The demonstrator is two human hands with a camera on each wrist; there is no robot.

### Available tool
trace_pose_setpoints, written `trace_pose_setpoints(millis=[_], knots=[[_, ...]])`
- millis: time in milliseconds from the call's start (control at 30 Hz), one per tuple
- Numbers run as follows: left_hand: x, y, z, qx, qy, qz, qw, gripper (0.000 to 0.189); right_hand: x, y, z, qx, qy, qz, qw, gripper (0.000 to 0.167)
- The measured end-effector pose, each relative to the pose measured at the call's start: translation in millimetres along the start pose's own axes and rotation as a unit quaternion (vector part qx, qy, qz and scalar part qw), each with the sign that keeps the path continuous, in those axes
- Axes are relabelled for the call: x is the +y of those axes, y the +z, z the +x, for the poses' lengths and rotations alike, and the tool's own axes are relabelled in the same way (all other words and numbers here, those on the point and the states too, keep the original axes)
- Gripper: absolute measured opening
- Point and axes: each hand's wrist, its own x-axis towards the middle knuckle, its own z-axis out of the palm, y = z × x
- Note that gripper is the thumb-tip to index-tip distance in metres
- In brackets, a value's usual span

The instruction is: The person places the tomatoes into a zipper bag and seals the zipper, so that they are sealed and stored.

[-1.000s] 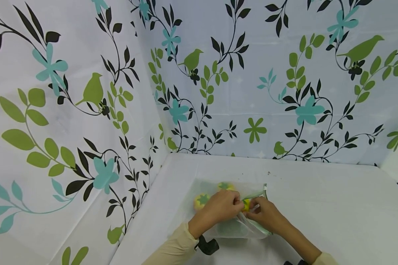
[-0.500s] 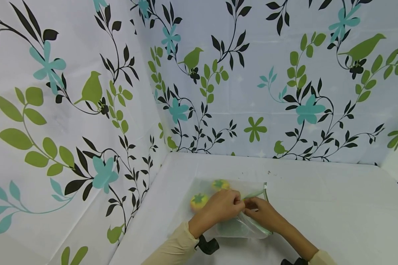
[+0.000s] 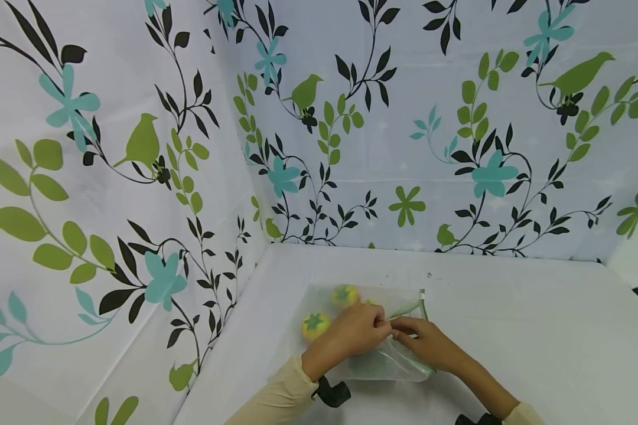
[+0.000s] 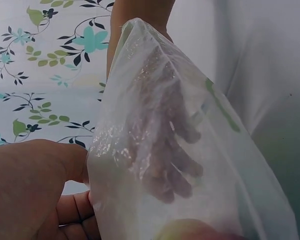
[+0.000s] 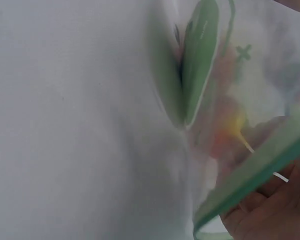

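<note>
A translucent plastic bag point(image 3: 388, 366) with a green-edged mouth lies on the white table. Inside sit a yellow fruit with a green star-shaped top point(image 3: 315, 326), a similar one behind it point(image 3: 345, 295) and a third point(image 3: 373, 302), mostly hidden. My left hand point(image 3: 358, 330) pinches the edge of the bag's mouth and lifts it. My right hand point(image 3: 425, 342) reaches into the mouth, close to the left fingertips. Through the plastic in the left wrist view, the right hand's fingers point(image 4: 162, 185) look loosely spread, holding nothing. A red-yellow fruit point(image 5: 227, 125) shows near it in the right wrist view.
White table point(image 3: 521, 319) stretches to the right of the bag. A cloth printed with birds, leaves and flowers point(image 3: 404, 147) hangs behind the table and along its left side. Black wrist mounts point(image 3: 334, 394) are strapped under the sleeves.
The fruit at my right fingertips has gone deeper into the bag, now beyond my left hand. The other two fruits have shifted left. My right hand has moved slightly left; the left keeps its pinch.
</note>
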Motion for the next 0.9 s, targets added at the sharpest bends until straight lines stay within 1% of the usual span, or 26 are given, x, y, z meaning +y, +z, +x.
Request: trace_pose_setpoints(millis=[100,233,333,400,467,500,567,667,733,833,867,900], knots=[[-0.9,2.2,0.4,-0.001,-0.002,0.002,1.0,0.034,0.4,-7.3,-7.4,0.007,0.019,-0.002,0.9998,0.029],[-2.2,5.1,0.9,0.004,0.0,0.006,1.0,0.036,1.0,-17.5,-20.7,0.033,0.068,-0.009,0.9971,0.027],[-2.5,6.7,1.2,0.013,0.006,0.015,0.9998,0.037,-0.4,-25.5,-33.2,0.051,0.125,-0.015,0.9907,0.03],[-2.5,7.1,1.0,0.016,0.01,0.023,0.9996,0.038,-1.8,-31.1,-43.0,0.049,0.166,-0.015,0.9848,0.035],[-1.9,7.6,1.9,0.015,0.015,0.031,0.9993,0.038,-2.4,-36.5,-54.1,0.03,0.202,-0.007,0.9788,0.041],[-1.4,7.7,2.3,0.015,0.018,0.036,0.9991,0.038,-2.7,-39.0,-59.8,0.014,0.216,0.002,0.9762,0.043],[-0.9,7.5,3.5,0.011,0.021,0.04,0.9989,0.038,-2.3,-42.5,-71.2,-0.02,0.234,0.02,0.9718,0.046],[0.6,7.0,6.5,0.01,0.027,0.052,0.9983,0.038,-0.6,-42.8,-86.4,-0.069,0.255,0.07,0.9619,0.051],[2.2,6.4,8.4,0.006,0.029,0.055,0.998,0.038,0.5,-39.7,-94.6,-0.096,0.265,0.117,0.9523,0.053],[4.1,6.6,11.3,0.0,0.031,0.065,0.9974,0.039,1.0,-31.4,-103.3,-0.128,0.267,0.196,0.9348,0.056],[4.7,7.1,12.4,-0.003,0.031,0.068,0.9972,0.039,0.6,-28.6,-105.7,-0.139,0.262,0.224,0.9283,0.057],[5.2,7.5,13.4,-0.006,0.031,0.069,0.9971,0.04,-0.4,-25.4,-107.5,-0.149,0.261,0.254,0.9195,0.056]])
